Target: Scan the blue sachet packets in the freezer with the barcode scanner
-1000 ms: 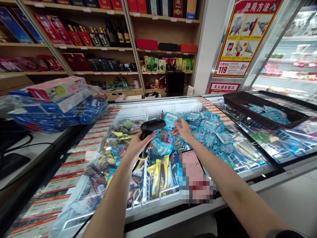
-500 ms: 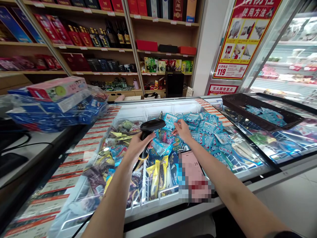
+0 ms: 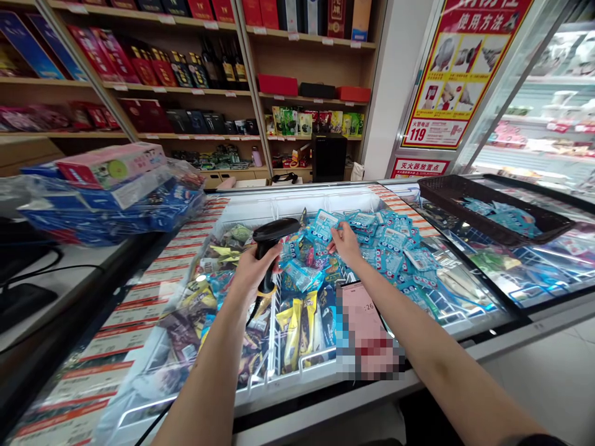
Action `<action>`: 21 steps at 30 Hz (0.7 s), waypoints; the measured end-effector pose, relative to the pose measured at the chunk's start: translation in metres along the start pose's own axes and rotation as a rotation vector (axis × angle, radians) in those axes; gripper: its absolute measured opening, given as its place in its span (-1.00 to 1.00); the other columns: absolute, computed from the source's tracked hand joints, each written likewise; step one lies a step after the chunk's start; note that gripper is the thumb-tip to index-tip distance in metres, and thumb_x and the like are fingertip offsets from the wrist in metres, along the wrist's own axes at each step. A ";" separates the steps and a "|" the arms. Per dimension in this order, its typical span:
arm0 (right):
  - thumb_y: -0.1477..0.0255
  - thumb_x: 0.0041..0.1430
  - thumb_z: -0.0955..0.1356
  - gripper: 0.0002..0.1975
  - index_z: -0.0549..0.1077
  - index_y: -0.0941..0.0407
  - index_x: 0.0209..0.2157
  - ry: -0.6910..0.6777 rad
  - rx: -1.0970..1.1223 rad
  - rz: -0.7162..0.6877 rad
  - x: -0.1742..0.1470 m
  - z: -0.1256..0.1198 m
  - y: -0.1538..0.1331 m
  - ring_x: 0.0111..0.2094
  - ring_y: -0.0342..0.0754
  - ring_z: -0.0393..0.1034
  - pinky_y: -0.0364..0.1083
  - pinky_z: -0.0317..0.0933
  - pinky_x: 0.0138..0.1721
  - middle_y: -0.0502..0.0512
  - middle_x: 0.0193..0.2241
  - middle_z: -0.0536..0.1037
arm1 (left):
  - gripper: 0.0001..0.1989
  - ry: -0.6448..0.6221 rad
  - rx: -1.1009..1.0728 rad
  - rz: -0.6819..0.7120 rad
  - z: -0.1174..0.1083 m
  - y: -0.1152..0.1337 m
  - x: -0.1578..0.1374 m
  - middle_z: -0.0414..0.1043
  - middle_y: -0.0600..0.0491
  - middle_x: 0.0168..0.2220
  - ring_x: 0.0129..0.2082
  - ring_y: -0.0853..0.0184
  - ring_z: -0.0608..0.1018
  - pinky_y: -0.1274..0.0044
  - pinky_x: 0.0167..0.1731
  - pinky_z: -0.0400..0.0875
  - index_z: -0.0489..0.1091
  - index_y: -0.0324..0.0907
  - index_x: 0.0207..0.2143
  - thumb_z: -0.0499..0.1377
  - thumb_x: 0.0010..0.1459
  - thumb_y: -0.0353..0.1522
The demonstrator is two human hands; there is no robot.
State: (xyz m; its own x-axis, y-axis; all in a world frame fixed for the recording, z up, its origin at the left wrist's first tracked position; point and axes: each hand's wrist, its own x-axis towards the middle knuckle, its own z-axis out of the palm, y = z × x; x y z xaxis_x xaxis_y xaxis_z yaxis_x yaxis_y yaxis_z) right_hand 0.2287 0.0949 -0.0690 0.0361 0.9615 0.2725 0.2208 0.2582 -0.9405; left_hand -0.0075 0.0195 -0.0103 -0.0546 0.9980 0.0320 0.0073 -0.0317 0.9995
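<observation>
My left hand point(image 3: 253, 269) is wrapped round the handle of a black barcode scanner point(image 3: 275, 230), its head pointing right over the freezer's glass top. To its right, my right hand point(image 3: 344, 243) pinches the edge of a blue packet point(image 3: 323, 226) with a white barcode label facing up. A pile of similar blue packets point(image 3: 395, 241) spreads over the glass beside that hand. Another blue packet point(image 3: 302, 274) lies between the two hands. Below my right forearm rests a phone point(image 3: 360, 310), its screen partly blurred out. Wrapped ice creams point(image 3: 297, 331) show through the glass.
A dark brown basket point(image 3: 441, 186) holding more blue packets stands at the right on the freezer. Plastic-wrapped boxes point(image 3: 111, 195) are stacked at the left. Price labels point(image 3: 125, 316) line the freezer's left side. Shelves point(image 3: 307, 44) of bottles and boxes rise behind.
The scanner in my left hand has shifted slightly left, away from the blue packet. My right hand still holds the packet, moved only a little. The view has drifted slightly.
</observation>
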 end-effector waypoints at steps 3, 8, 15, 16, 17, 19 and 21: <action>0.14 0.24 0.21 -0.51 0.12 0.13 0.08 0.079 -0.028 -0.016 -0.001 -0.001 -0.001 -0.68 -0.05 0.36 -0.08 0.26 -0.64 0.02 -0.53 0.48 | -0.62 0.074 -0.039 0.007 -0.009 -0.001 0.003 0.35 0.13 -0.54 -0.65 0.48 0.35 0.49 -0.50 0.43 0.37 -0.23 -0.40 0.33 -0.14 -0.13; 0.19 0.20 0.25 -0.42 0.02 0.13 0.17 0.165 -0.007 0.005 0.002 -0.004 0.000 -0.67 -0.11 0.37 -0.11 0.26 -0.65 0.14 -0.29 0.51 | -0.62 0.161 -0.105 0.023 -0.022 -0.002 0.008 0.32 0.15 -0.55 -0.66 0.49 0.33 0.52 -0.54 0.40 0.37 -0.22 -0.40 0.34 -0.15 -0.13; 0.38 0.15 0.27 -0.42 -0.02 0.12 0.17 0.196 0.230 0.162 0.016 -0.005 -0.005 -0.52 -0.09 0.48 -0.08 0.41 -0.50 0.14 -0.20 0.45 | -0.61 0.213 -0.107 0.032 -0.028 -0.007 0.011 0.31 0.15 -0.56 -0.66 0.48 0.33 0.52 -0.55 0.40 0.35 -0.21 -0.42 0.34 -0.17 -0.13; 0.40 0.15 0.27 -0.43 0.00 0.11 0.16 0.186 0.237 0.173 0.016 -0.006 -0.007 -0.49 -0.08 0.49 -0.07 0.42 -0.48 0.15 -0.18 0.44 | -0.61 0.215 -0.098 0.033 -0.028 -0.007 0.012 0.31 0.14 -0.56 -0.66 0.47 0.34 0.52 -0.55 0.40 0.35 -0.21 -0.42 0.34 -0.18 -0.13; 0.42 0.14 0.27 -0.46 0.05 0.11 0.15 0.171 0.223 0.179 0.016 -0.008 -0.009 -0.46 -0.06 0.50 -0.05 0.43 -0.47 0.16 -0.17 0.44 | -0.60 0.217 -0.087 0.032 -0.028 -0.007 0.012 0.32 0.14 -0.56 -0.66 0.47 0.34 0.51 -0.54 0.41 0.35 -0.21 -0.41 0.34 -0.18 -0.12; 0.41 0.14 0.28 -0.56 0.20 0.13 0.07 0.126 0.114 0.169 0.014 -0.012 -0.014 -0.45 -0.02 0.50 -0.01 0.42 -0.48 0.17 -0.18 0.45 | -0.60 0.219 -0.066 0.029 -0.029 -0.007 0.011 0.32 0.14 -0.57 -0.66 0.47 0.34 0.51 -0.53 0.41 0.35 -0.21 -0.42 0.34 -0.17 -0.11; 0.38 0.14 0.30 -0.70 0.37 0.15 -0.08 0.098 -0.086 0.086 0.012 -0.016 -0.019 -0.41 0.04 0.49 0.04 0.41 -0.43 0.20 -0.23 0.48 | -0.60 0.216 -0.053 0.027 -0.029 -0.006 0.010 0.32 0.15 -0.59 -0.67 0.47 0.33 0.51 -0.53 0.41 0.33 -0.21 -0.43 0.33 -0.16 -0.10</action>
State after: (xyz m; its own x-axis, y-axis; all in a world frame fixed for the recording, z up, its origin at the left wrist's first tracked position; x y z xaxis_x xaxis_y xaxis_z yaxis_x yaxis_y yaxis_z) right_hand 0.2403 0.1004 -0.0449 0.1525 0.9648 0.2143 0.2948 0.1625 -0.9416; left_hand -0.0370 0.0283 -0.0161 -0.2675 0.9621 0.0536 -0.0405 -0.0668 0.9969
